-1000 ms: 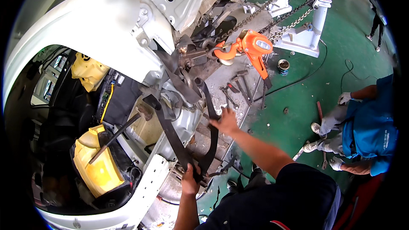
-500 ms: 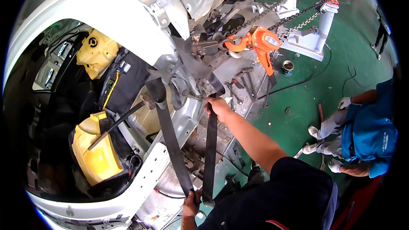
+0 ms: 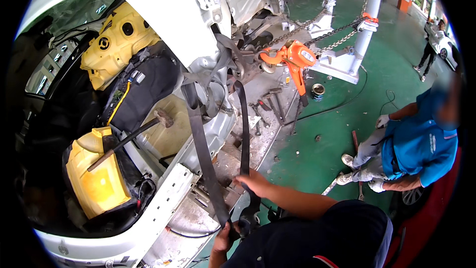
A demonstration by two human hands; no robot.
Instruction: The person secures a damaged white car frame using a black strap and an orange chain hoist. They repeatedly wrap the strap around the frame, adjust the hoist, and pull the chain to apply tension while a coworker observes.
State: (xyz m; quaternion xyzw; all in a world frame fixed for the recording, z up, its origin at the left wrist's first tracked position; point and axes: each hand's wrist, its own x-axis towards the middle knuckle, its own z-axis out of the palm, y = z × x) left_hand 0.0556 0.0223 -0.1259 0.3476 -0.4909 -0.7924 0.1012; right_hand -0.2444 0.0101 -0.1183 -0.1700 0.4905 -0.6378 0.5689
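Observation:
A long dark webbing strap hangs in two runs from the torn front opening of a white car body. My left hand is closed round the lower end of the left run, close to my body. On the right run, my right hand is closed with the strap passing through its fingers; below it the strap hangs in a loose fold. Above the strap, bent grey sheet metal hides where it is looped.
An orange lever hoist hangs on chains from a grey post. A hammer and yellow foam blocks lie inside the car. Hand tools and a tin lie beyond. A co-worker in blue stands right.
My right hand has slid down the strap toward my body. The strap's right run has come away from the metal at its top and curls there. My view has shifted a little.

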